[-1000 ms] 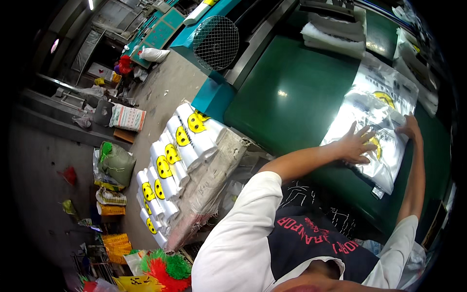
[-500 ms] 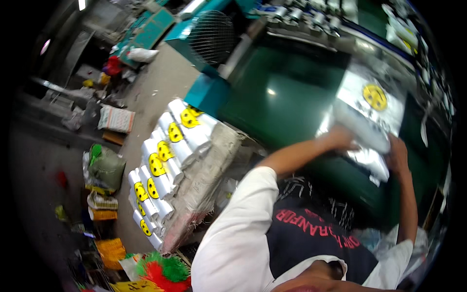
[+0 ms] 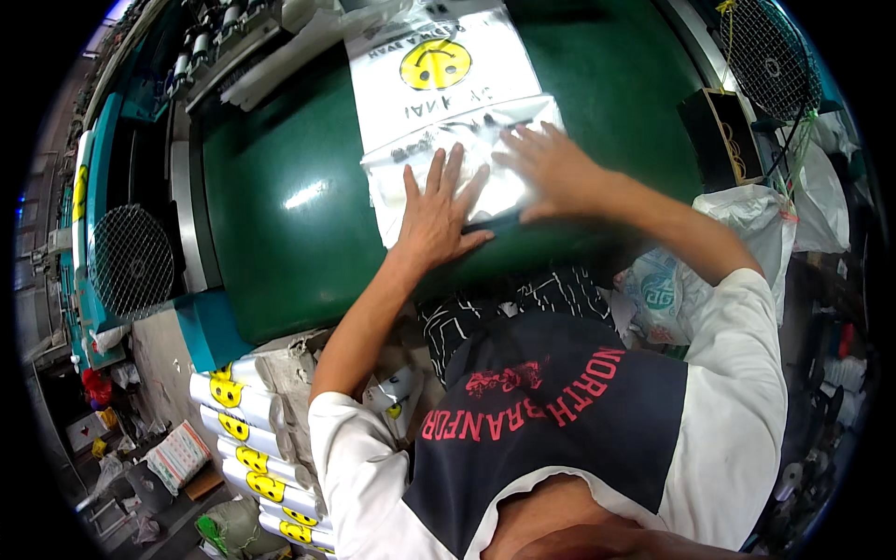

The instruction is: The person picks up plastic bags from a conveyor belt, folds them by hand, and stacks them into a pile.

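Observation:
White plastic bags printed with a yellow smiley face [image 3: 435, 63] lie flat on the green table [image 3: 271, 224], their lower part folded over into a shiny layer. My left hand [image 3: 437, 210] presses on the left part of the fold [image 3: 387, 182], palm down and fingers spread. My right hand [image 3: 558, 175] rests on its right part, also open, and is slightly blurred. The fingertips of both hands point toward the far side, with bare plastic between them. How many bags lie in the layer I cannot tell.
Rolled white bags with yellow faces [image 3: 252, 457] are piled on a pallet-like stack at lower left. Wire-guarded fans [image 3: 133, 263] stand at both sides. A dark open box [image 3: 717, 138] and white sacks [image 3: 747, 210] sit at right. Machine rollers [image 3: 201, 42] line the far left.
My view has swung to the right, so the table sits more centrally. My hands have gone from gripping the folded bags by their sides to lying flat on top of them.

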The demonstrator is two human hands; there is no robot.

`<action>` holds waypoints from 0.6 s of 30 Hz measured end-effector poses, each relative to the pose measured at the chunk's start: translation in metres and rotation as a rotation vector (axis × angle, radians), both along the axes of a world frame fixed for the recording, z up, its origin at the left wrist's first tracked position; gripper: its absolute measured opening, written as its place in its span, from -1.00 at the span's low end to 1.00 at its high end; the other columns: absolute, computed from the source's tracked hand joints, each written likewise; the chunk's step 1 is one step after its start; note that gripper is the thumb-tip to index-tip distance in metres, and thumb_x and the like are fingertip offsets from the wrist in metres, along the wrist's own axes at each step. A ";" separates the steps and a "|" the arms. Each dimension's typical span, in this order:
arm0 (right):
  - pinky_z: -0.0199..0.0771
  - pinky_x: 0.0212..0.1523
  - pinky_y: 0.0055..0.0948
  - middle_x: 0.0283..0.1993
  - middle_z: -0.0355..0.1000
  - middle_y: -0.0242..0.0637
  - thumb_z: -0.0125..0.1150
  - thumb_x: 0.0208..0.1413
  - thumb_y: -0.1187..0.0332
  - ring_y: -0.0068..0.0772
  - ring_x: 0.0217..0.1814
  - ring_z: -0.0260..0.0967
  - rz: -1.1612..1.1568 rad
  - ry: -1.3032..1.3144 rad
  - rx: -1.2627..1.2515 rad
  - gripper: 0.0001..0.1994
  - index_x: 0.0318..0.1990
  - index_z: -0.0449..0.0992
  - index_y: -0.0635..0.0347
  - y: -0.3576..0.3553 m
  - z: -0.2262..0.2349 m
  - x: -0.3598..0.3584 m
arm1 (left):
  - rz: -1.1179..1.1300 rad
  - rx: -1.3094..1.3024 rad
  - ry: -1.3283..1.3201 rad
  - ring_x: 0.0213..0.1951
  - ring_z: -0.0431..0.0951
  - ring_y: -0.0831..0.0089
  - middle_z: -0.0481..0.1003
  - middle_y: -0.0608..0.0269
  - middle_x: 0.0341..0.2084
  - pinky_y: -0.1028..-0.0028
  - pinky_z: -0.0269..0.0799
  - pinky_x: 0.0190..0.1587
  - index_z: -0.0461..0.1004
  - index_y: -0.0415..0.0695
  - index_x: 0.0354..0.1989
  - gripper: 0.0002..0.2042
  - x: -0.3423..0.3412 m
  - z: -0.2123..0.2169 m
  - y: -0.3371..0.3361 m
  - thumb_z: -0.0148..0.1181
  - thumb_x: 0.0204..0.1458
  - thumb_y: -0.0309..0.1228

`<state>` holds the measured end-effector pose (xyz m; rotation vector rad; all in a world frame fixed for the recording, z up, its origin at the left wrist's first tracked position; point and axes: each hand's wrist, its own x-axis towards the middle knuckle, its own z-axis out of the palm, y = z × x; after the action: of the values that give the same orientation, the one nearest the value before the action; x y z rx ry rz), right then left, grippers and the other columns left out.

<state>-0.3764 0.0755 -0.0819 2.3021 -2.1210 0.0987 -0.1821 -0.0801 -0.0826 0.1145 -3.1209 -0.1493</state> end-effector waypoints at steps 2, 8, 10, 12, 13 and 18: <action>-0.13 0.30 0.13 0.34 -0.05 0.05 0.34 -0.15 0.12 0.11 0.38 -0.10 -0.056 -0.001 0.138 -0.16 0.29 0.04 0.13 0.007 0.010 0.010 | -0.007 -0.074 -0.061 0.34 -0.11 0.09 -0.09 -0.04 0.32 -0.26 -0.04 0.15 0.03 0.02 0.30 -0.22 0.007 0.001 0.000 0.21 -0.12 -0.05; 0.38 -0.06 -0.14 -0.13 0.41 0.10 0.19 0.00 0.23 -0.06 -0.05 0.39 -0.011 -0.488 0.289 -0.73 -0.20 0.44 0.19 -0.022 0.035 -0.031 | -0.032 -0.046 0.003 0.03 0.41 0.11 0.40 -0.03 -0.01 0.15 0.37 -0.05 0.31 -0.14 0.04 -0.53 0.030 0.004 -0.037 0.17 -0.04 -0.19; 0.40 -0.27 -0.14 -0.43 0.44 0.01 0.13 0.06 0.04 -0.06 -0.27 0.43 -0.190 -0.419 0.447 -0.63 -0.31 0.46 0.22 -0.051 0.059 -0.055 | 0.217 0.253 -0.231 -0.28 0.53 0.07 0.53 0.03 -0.36 0.25 0.42 -0.28 0.36 -0.15 -0.12 -0.68 0.002 0.035 -0.069 0.13 0.03 -0.23; 0.37 -0.29 -0.16 -0.52 0.43 -0.04 0.01 0.06 -0.17 -0.03 -0.33 0.42 -0.371 -0.231 0.261 -0.46 -0.33 0.48 0.23 -0.066 0.026 -0.069 | 0.274 0.162 -0.179 -0.45 0.52 0.11 0.51 0.06 -0.56 0.19 0.39 -0.43 0.37 -0.19 -0.29 -0.72 -0.029 0.036 -0.092 0.08 0.08 -0.19; 0.37 -0.29 -0.16 -0.53 0.43 -0.04 -0.02 0.06 -0.20 -0.04 -0.34 0.42 -0.403 -0.306 0.168 -0.43 -0.33 0.49 0.24 -0.068 0.001 -0.079 | 0.284 0.149 -0.046 -0.38 0.51 0.13 0.51 0.06 -0.46 0.19 0.38 -0.41 0.35 -0.18 -0.36 -0.74 -0.043 0.034 -0.089 0.11 0.05 -0.21; 0.39 -0.28 -0.11 -0.44 0.46 -0.01 -0.01 0.10 -0.08 0.01 -0.33 0.43 -0.509 -0.549 0.022 -0.53 -0.35 0.51 0.21 -0.076 -0.012 -0.101 | 0.138 0.368 0.197 -0.15 0.36 0.11 0.38 0.08 -0.26 0.26 0.27 -0.05 0.41 -0.21 -0.10 -0.60 -0.078 0.004 -0.087 0.20 -0.06 -0.23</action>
<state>-0.4774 -0.0006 -0.0935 1.8030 -2.8948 0.7745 -0.2603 -0.1675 -0.0790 0.2980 -2.8418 -0.6841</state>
